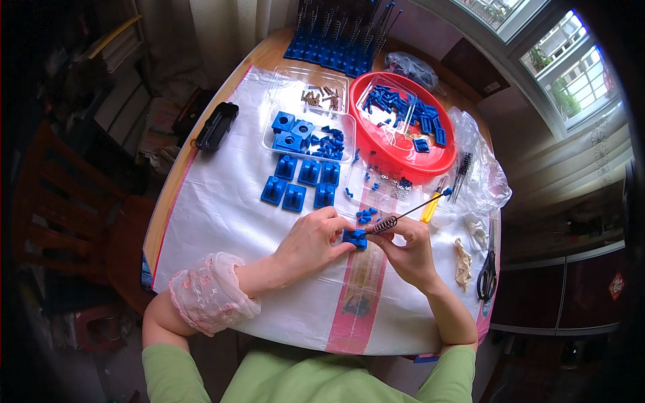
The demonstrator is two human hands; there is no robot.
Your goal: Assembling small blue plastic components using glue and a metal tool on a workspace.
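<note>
My left hand (pixel 310 238) pinches a small blue plastic base (pixel 356 240) against the table covering, thumb and fingers at its left side. In my right hand (pixel 411 254) is a dark coil spring (pixel 385 225) on a thin rod that points up and right and ends in a blue tip (pixel 447 192). The lower end of the spring meets the base; my fingers partly hide how they join. Several loose small blue pieces (pixel 366 215) lie just beyond my hands. Left of these, blue square bases (pixel 293 197) with raised middles stand in rows.
A clear tray (pixel 349 138) holds blue parts; another behind it (pixel 277 91) has brass-coloured pins. The red basin (pixel 449 151) contains more blue parts. Finished-looking spring assemblies (pixel 336 54) stand at the back. Black scissors (pixel 486 275), a yellow-handled tool (pixel 431 207) and a black case (pixel 218 126) lie around.
</note>
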